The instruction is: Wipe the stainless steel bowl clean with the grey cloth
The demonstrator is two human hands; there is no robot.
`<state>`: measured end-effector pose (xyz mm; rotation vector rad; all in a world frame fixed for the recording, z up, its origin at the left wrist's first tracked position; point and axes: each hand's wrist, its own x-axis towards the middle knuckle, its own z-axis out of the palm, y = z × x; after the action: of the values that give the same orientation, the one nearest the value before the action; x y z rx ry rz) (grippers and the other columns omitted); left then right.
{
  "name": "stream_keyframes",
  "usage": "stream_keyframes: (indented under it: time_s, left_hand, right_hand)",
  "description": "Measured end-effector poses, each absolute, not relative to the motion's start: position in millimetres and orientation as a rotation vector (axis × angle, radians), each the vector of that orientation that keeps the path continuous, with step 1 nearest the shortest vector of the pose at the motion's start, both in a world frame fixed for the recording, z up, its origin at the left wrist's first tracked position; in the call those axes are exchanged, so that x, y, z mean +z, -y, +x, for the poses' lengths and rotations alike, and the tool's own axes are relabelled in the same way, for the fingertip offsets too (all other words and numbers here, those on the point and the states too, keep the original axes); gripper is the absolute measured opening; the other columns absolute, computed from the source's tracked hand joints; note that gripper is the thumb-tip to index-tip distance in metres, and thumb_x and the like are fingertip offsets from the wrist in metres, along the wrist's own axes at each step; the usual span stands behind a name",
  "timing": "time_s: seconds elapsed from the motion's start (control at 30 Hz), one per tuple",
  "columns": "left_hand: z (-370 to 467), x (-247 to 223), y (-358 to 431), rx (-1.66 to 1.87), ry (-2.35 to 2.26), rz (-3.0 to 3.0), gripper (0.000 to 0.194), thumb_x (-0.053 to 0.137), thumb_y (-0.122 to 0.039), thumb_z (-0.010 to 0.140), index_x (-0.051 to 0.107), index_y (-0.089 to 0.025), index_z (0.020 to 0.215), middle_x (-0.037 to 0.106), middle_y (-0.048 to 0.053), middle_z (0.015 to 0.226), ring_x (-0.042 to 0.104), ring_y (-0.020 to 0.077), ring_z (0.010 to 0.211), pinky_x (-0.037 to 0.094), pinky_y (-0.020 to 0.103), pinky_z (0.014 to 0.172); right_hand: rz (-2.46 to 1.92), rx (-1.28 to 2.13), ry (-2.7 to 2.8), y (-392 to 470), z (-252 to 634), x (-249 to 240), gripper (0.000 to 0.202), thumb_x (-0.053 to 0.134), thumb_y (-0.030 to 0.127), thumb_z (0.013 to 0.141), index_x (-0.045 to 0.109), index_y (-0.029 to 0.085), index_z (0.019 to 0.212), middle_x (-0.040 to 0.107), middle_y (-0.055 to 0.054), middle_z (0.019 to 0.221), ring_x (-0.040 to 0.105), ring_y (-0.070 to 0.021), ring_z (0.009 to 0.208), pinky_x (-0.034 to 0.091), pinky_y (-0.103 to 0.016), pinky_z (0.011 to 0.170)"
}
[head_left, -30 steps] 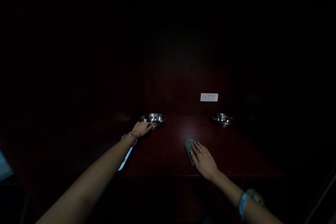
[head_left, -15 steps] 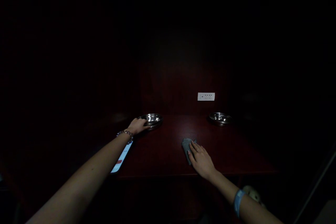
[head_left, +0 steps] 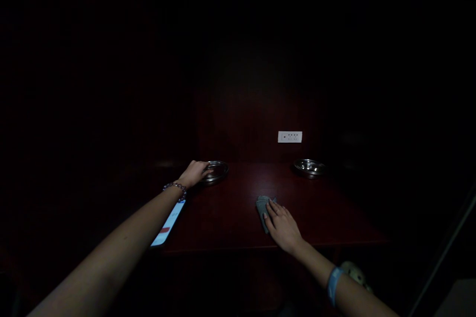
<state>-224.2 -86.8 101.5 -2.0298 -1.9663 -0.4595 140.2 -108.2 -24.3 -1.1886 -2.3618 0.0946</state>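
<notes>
Left hand (head_left: 194,173) higher, its bowl (head_left: 220,174) partly hidden

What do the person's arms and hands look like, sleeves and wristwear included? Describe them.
The left hand is gloveless, with a bracelet of rounded, dark, shiny beads at its wrist. The right hand is gloveless too, and a light-blue band circles the right forearm. No sleeves show.

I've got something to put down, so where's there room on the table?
Free: the red table between the left dish and right dish, and between the phone and cloth. Crowded: by the left dish, where the left grip is, and the cloth, under the right grip.
</notes>
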Motion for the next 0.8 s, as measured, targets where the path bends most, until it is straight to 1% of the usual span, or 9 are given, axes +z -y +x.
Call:
stream_keyframes:
  time_s: [0.1, 0.2, 0.33, 0.37, 0.43, 0.53, 0.63, 0.7, 0.8]
  left_hand:
    - [-211, 106, 88, -0.509, 1.827, -2.05, 0.043, 0.037, -0.046, 0.095, 0.065, -0.016, 0.106, 0.07, 0.013, 0.111, 0.062, 0.0258, 0.105, 0.039, 0.035, 0.097]
    - [-183, 108, 91, -0.565, 1.638, -2.095, 0.039, 0.034, -0.043, 0.098, 0.062, -0.019, 0.107, 0.07, 0.011, 0.109, 0.063, 0.0237, 0.1, 0.041, 0.036, 0.091]
    - [-123, 102, 100, -0.562, 1.313, -2.169, 0.033, 0.035, -0.037, 0.1, 0.061, -0.017, 0.095, 0.07, 0.01, 0.097, 0.063, 0.0227, 0.088, 0.041, 0.037, 0.084]
    - [-107, 98, 104, -0.548, 1.272, -2.199, 0.033, 0.035, -0.036, 0.1, 0.061, -0.017, 0.094, 0.069, 0.01, 0.095, 0.063, 0.0225, 0.087, 0.041, 0.037, 0.083]
    - [-79, 88, 112, -0.55, 1.212, -2.262, 0.03, 0.036, -0.033, 0.101, 0.061, -0.016, 0.098, 0.069, 0.01, 0.098, 0.063, 0.0224, 0.09, 0.041, 0.036, 0.084]
    - [-53, 69, 127, -0.58, 1.17, -2.324, 0.028, 0.039, -0.029, 0.1, 0.062, -0.017, 0.108, 0.07, 0.01, 0.104, 0.063, 0.0218, 0.094, 0.041, 0.036, 0.088]
    - [-44, 51, 144, -0.594, 1.207, -2.339, 0.028, 0.04, -0.027, 0.1, 0.063, -0.017, 0.112, 0.07, 0.01, 0.105, 0.064, 0.0218, 0.094, 0.04, 0.037, 0.09]
    - [-43, 41, 156, -0.603, 1.233, -2.339, 0.029, 0.04, -0.027, 0.1, 0.064, -0.017, 0.113, 0.071, 0.01, 0.106, 0.064, 0.0222, 0.096, 0.04, 0.038, 0.092]
    - [-42, 30, 171, -0.616, 1.24, -2.338, 0.03, 0.038, -0.026, 0.1, 0.064, -0.019, 0.114, 0.071, 0.009, 0.109, 0.064, 0.0223, 0.097, 0.04, 0.039, 0.094]
  right_hand:
    - [-1.206, 0.024, 2.383, 109, 139, -22, 0.054, 0.029, 0.039, 0.101, 0.05, 0.012, 0.142, 0.044, -0.014, 0.15, 0.039, -0.0257, 0.141, 0.025, -0.042, 0.119]
    - [-1.249, -0.071, 2.412, 112, 137, -17, 0.059, 0.027, 0.042, 0.1, 0.051, 0.006, 0.141, 0.042, -0.018, 0.15, 0.034, -0.0277, 0.144, 0.022, -0.044, 0.12]
    - [-1.371, -0.157, 2.479, 120, 136, -7, 0.072, 0.023, 0.052, 0.099, 0.045, -0.001, 0.143, 0.041, -0.024, 0.149, 0.024, -0.0306, 0.148, 0.013, -0.049, 0.121]
    - [-1.411, -0.168, 2.508, 120, 137, -5, 0.075, 0.023, 0.055, 0.098, 0.044, -0.002, 0.143, 0.041, -0.025, 0.149, 0.021, -0.0315, 0.148, 0.011, -0.05, 0.121]
    - [-1.512, -0.172, 2.568, 119, 138, 0, 0.08, 0.023, 0.059, 0.097, 0.042, -0.003, 0.144, 0.037, -0.026, 0.151, 0.017, -0.0336, 0.149, 0.007, -0.053, 0.12]
    - [-1.709, -0.128, 2.647, 112, 142, 10, 0.077, 0.026, 0.055, 0.097, 0.037, -0.003, 0.146, 0.028, -0.024, 0.155, 0.01, -0.0344, 0.15, 0.004, -0.056, 0.119]
    - [-1.884, -0.02, 2.703, 101, 148, 20, 0.076, 0.031, 0.053, 0.096, 0.028, 0.0, 0.151, 0.018, -0.02, 0.16, 0.005, -0.0305, 0.151, 0.005, -0.05, 0.121]
    - [-2.0, 0.046, 2.669, 96, 153, 25, 0.074, 0.031, 0.051, 0.096, 0.023, 0.004, 0.153, 0.012, -0.017, 0.162, 0.006, -0.029, 0.151, 0.007, -0.047, 0.121]
    - [-2.083, 0.153, 2.57, 91, 161, 25, 0.072, 0.033, 0.05, 0.096, 0.02, 0.01, 0.155, 0.007, -0.012, 0.164, 0.008, -0.029, 0.151, 0.01, -0.046, 0.121]
